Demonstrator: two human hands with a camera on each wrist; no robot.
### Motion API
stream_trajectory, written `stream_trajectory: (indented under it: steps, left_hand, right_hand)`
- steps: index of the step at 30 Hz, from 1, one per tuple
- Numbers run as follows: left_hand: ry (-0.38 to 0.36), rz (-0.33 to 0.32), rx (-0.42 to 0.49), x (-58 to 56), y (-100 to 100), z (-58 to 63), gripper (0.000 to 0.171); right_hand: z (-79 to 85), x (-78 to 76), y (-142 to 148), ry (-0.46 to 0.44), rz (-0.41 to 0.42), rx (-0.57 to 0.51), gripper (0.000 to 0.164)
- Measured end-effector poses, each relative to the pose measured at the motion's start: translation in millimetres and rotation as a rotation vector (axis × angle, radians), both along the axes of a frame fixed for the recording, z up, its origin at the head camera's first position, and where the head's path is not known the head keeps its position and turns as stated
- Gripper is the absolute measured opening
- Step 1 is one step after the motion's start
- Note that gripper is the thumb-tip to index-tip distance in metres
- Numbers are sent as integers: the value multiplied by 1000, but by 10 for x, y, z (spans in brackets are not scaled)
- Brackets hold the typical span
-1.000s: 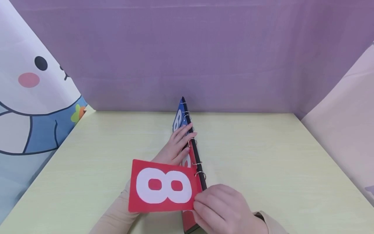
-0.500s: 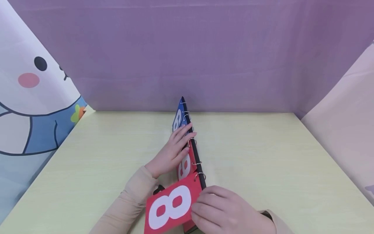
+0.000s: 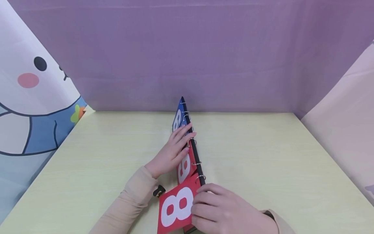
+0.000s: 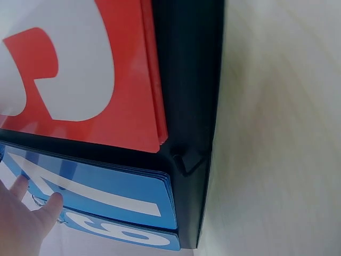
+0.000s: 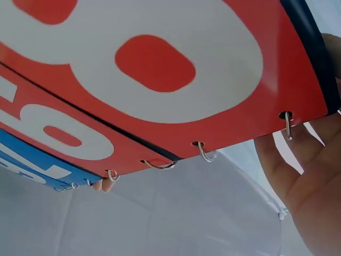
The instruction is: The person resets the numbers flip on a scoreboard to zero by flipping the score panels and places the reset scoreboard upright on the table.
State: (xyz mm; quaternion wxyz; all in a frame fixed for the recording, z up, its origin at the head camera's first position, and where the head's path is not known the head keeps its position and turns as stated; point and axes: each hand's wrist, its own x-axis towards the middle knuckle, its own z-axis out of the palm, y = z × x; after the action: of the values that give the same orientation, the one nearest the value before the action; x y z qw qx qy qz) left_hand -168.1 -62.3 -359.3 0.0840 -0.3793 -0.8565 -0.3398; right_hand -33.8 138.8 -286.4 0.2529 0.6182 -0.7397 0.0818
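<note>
A flip scoreboard [image 3: 196, 152] with a black frame and ringed number cards stands on edge, running away from me. Its nearest red card, showing a white 8 [image 3: 176, 208], tilts out leftward from the board. Behind it is another red card [image 3: 184, 167]; blue cards [image 3: 177, 121] sit at the far end. My left hand [image 3: 170, 154] rests with straight fingers across the top edge at mid-length. At the near top corner, my right hand [image 3: 225, 208] holds the board with curled fingers. In the right wrist view, the fingers reach round the black end beside the big red card [image 5: 229, 101].
The pale wooden table [image 3: 263, 156] extends on both sides of the board. A purple cloth [image 3: 187, 55] hangs behind it, and a cartoon-printed cloth [image 3: 32, 107] covers the left side. A small black item [image 3: 159, 191] shows by the left cuff.
The red 8 card has swung down from a raised, leftward position toward the board, uncovering the left wrist and the card behind. My left hand has stayed put; the right has barely shifted.
</note>
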Motion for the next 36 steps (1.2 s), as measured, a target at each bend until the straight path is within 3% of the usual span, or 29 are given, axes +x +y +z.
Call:
stream_trajectory:
  steps: [8,14,22,27,30,36]
  left_hand:
    - [1,-7,9,3,4,11,50]
    - [12,-15,23,-5,4,-3,48]
    - [10,-18,25,-6,3,-2,48]
    - [-1,-17,25,-7,-4,-3,48]
    - [6,-22,25,-12,-5,-6,48]
    - [8,-18,16,-11,-2,-11,49]
  right_hand:
    - [-42,-44,-14,36,13,9,22]
    - [-88,-84,-25,-13,-14,-22,20]
    - [-46,-120,1,-112,30,-61,12]
    - [-1,-251,97,-206,82,-264,15]
    - [-7,-365,186,-277,73,-393,17]
    - [-57,-488,349,-562,-50,-518,19]
